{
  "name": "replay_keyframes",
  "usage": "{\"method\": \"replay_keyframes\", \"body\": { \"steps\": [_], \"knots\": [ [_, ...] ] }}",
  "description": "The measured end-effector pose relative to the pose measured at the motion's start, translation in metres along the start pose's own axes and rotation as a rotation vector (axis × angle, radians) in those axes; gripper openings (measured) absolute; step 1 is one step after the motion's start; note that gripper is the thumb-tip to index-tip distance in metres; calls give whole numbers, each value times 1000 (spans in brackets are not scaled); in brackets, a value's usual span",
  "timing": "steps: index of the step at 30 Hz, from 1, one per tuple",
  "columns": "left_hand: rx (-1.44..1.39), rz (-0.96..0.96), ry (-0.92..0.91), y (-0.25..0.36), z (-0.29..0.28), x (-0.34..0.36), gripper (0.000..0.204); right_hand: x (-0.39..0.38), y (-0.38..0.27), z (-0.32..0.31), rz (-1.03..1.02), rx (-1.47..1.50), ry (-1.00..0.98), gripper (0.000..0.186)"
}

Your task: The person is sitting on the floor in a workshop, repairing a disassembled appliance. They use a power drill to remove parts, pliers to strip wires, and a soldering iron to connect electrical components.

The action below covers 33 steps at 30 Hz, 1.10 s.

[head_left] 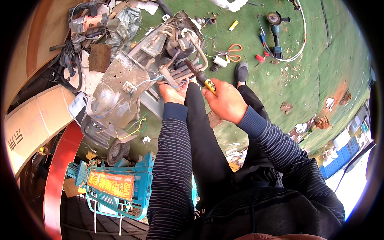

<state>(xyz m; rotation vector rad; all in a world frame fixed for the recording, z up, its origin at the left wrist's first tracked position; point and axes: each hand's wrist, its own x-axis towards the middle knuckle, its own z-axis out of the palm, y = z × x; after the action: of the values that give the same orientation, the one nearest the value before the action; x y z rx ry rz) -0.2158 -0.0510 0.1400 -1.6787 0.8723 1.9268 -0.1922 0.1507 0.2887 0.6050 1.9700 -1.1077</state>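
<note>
A dirty metal appliance carcass (114,86) with bent pipes lies tilted in front of me. My left hand (173,93) is under the bunch of metal pipes (182,73), its fingers closed round their lower end and partly hidden. A thin light-blue wire (149,81) runs across there. My right hand (227,101) grips the yellow-and-black handle of a hand tool (209,85). The tool's dark, rusty metal end points up and left, close against the pipes; its exact kind is not clear. Behind the pipes sits a round dark part (185,46).
Orange-handled scissors (234,52), an angle grinder (276,38) and a white hose (303,40) lie on the green floor. An orange power tool (90,23) is at far left. A cardboard box (40,120) and a teal metal cart (120,188) stand to my left.
</note>
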Motion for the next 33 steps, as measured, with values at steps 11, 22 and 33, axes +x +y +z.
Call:
{"method": "replay_keyframes", "body": {
  "steps": [11,22,33],
  "knots": [
    [-171,12,29,-22,-24,11,47,-35,70,-2,334,55,-62,19],
    [122,276,137,-26,3,-25,83,104,106,41,-7,108,-111,27],
    [257,230,70,-17,9,-28,71,10,92,-16,158,42,-223,29]
  ]
}}
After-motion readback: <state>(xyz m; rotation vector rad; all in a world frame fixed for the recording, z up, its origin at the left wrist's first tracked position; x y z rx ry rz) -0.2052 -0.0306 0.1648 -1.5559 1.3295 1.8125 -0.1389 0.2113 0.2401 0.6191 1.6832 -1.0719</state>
